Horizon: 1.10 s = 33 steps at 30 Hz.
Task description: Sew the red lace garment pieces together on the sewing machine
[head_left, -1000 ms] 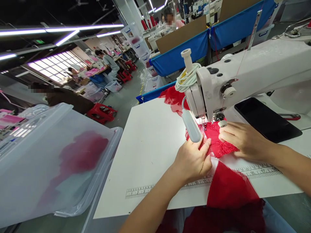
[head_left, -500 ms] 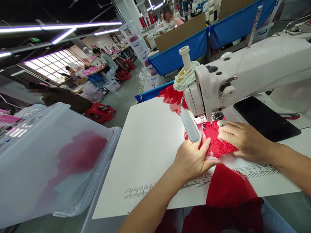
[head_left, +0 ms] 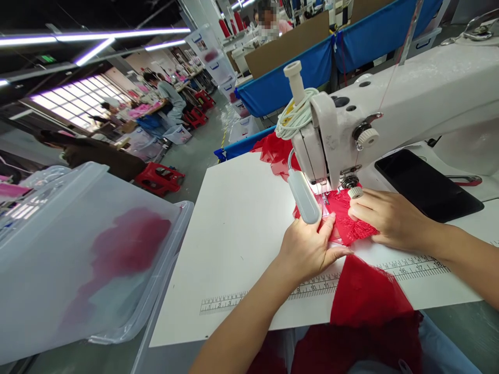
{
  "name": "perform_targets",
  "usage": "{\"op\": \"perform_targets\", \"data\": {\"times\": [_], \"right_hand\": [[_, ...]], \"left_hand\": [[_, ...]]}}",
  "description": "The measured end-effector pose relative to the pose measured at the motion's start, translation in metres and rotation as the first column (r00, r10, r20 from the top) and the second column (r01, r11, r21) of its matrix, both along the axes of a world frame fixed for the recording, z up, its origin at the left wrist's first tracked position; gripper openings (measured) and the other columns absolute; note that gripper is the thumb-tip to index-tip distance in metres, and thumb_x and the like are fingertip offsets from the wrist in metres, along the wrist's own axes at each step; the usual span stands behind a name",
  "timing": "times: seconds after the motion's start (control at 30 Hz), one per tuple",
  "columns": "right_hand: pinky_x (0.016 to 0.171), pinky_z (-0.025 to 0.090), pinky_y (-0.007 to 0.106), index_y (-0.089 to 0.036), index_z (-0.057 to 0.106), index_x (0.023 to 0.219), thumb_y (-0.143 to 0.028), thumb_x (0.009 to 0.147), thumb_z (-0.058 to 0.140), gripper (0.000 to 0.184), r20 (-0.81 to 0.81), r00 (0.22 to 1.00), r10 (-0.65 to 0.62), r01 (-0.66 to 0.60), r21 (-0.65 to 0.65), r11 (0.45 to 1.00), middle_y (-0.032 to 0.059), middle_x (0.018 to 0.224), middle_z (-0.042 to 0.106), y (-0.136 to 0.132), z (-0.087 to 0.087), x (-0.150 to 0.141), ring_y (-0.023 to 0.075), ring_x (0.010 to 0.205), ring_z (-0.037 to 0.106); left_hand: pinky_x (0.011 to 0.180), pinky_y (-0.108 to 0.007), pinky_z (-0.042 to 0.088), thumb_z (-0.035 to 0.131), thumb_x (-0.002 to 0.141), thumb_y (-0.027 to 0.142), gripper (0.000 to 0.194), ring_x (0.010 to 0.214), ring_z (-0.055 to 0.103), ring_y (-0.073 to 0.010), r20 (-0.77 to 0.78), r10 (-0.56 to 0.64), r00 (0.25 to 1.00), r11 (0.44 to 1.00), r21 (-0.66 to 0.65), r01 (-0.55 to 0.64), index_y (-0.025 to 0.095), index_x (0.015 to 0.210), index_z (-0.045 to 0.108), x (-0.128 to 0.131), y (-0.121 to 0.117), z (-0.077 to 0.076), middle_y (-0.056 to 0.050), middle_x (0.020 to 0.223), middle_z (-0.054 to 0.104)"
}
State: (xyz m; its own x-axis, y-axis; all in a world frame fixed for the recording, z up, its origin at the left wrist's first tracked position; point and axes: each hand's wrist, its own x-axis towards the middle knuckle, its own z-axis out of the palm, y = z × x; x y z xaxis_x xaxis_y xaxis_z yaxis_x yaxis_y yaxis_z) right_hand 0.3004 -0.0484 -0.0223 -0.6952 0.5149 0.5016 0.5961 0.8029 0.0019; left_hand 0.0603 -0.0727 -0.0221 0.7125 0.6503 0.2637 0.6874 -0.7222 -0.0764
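Note:
Red lace fabric lies under the presser foot of a white sewing machine. My left hand rests flat on its left side, fingers stretched and thumb apart; the lamp partly covers the fingertips. On the right, my right hand has its fingers bent and pinched on the lace edge, close to the machine's small white knob. A sheer red length of the cloth hangs over the table's front edge into the lap. More red fabric lies behind the needle.
A grey lamp hangs just left of the needle. The white table has a printed ruler along its front. A black phone lies right of the machine head. Translucent bins stand at left; people sit at work farther back.
The view has shifted a little, so the scene sits slightly higher. Both hands keep nearly the same places on the red fabric, with no clear change of grip.

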Motion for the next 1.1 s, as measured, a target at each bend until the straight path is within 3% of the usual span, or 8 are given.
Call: {"op": "perform_targets", "data": {"times": [0.43,0.83,1.1], "right_hand": [[0.055,0.031,0.029,-0.02,0.049,0.073,0.003,0.068,0.047,0.024,-0.025,0.999,-0.034,0.034,-0.018,0.999,0.0026,0.074,0.049,0.001,0.0,-0.003,0.0175,0.065,0.043],[0.056,0.031,0.029,-0.021,0.046,0.071,-0.002,0.078,0.047,0.021,-0.052,0.996,-0.077,0.075,-0.035,0.997,0.0035,0.076,0.05,0.004,-0.002,-0.003,0.0177,0.067,0.045],[0.058,0.034,0.029,-0.02,0.054,0.079,-0.005,0.069,0.053,0.017,0.009,0.982,-0.189,0.188,-0.127,0.974,0.0054,0.085,0.055,0.007,-0.007,-0.002,0.0189,0.072,0.051]], "left_hand": [[0.073,-0.039,0.059,0.029,0.095,0.075,0.082,0.101,0.068,-0.0315,-0.024,-0.001,1.0,0.996,0.091,0.003,0.01,0.134,0.061,0.0,-0.004,-0.001,-0.021,0.12,0.069],[0.078,-0.041,0.057,0.035,0.095,0.073,0.08,0.099,0.068,-0.0325,-0.039,0.019,0.999,0.994,0.112,-0.015,0.009,0.136,0.06,0.003,-0.004,-0.004,-0.024,0.13,0.064],[0.067,-0.037,0.05,0.046,0.097,0.064,0.068,0.101,0.064,-0.0313,-0.006,0.028,1.0,0.98,0.198,-0.026,0.008,0.132,0.06,0.008,-0.002,-0.003,-0.023,0.125,0.065]]}}
